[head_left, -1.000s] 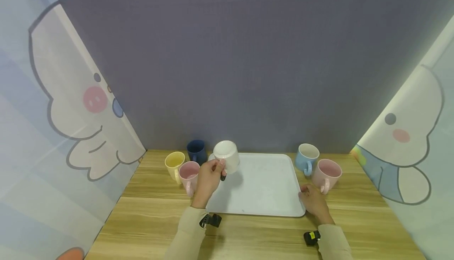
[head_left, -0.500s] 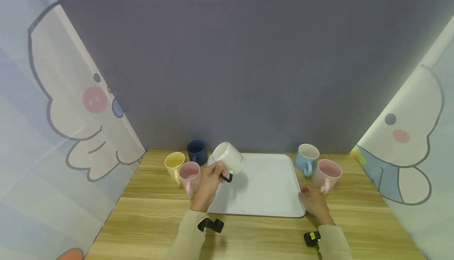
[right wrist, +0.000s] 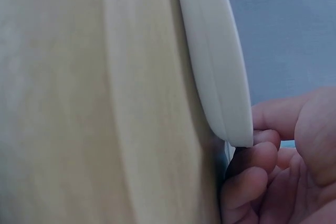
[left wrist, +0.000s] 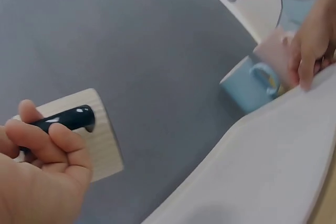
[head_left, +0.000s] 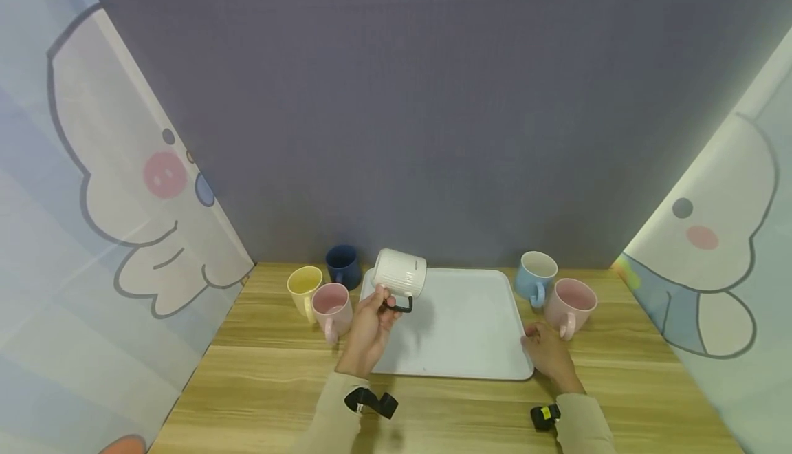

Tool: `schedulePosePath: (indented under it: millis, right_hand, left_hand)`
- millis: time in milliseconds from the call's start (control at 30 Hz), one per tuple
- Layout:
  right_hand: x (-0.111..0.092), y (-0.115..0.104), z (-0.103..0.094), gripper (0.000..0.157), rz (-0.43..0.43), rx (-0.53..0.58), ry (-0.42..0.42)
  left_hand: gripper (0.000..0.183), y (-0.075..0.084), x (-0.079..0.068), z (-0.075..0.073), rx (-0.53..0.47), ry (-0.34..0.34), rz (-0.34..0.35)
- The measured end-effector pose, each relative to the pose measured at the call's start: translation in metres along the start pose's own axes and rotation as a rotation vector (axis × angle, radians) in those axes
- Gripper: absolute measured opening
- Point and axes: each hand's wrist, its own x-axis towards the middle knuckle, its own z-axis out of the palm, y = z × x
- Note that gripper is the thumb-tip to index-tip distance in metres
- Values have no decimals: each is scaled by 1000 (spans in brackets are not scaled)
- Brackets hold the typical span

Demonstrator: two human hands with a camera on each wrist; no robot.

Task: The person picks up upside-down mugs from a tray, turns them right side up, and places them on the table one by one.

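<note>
My left hand holds a white ribbed mug by its black handle, fingers curled around it. The mug is tipped onto its side above the left part of a white rectangular tray. At the tray's right edge, my right hand pinches the rim. In the right wrist view, the thumb lies on one side of the tray rim and the curled fingers are at the other. A pink mug stands just beyond the right hand, with a light blue mug behind it.
Left of the tray stand a yellow mug, a dark blue mug and another pink mug, close together. A grey partition rises behind the wooden table. Cartoon-printed panels flank both sides.
My left hand has turned at the wrist, rolling the white mug from nearly upside down onto its side, so its black handle shows. The right hand has stayed at the tray edge.
</note>
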Motion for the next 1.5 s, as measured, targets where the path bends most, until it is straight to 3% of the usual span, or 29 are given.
schedulePosePath:
  millis: [200,400,833,1033,1133,1333,1500]
  right_hand:
    - [-1,-3,-1,32,9,-5,-11]
    - [-2,-3,-2,32,12,-11,-11]
    - [-6,-4,-3,30,6,41,0]
    - [-5,-16,6,23,-37,123,112]
    - [-6,-40,15,24,-32,262,80]
    - [-15,-103,38,25,-14,688,-187]
    - [-28,-145,57,26,-100,935,-317]
  left_hand:
    - [35,-10,-2,2,-205,-64,18]
    - [36,-18,-2,5,-284,-54,-5]
    - [35,-22,-1,9,-344,-48,-34]
    - [33,-21,-1,13,-342,-62,-22]
    - [33,-21,-1,15,-331,-88,-17]
    - [36,-24,0,22,-326,-78,-28]
    - [37,-26,-3,27,-324,-60,-58]
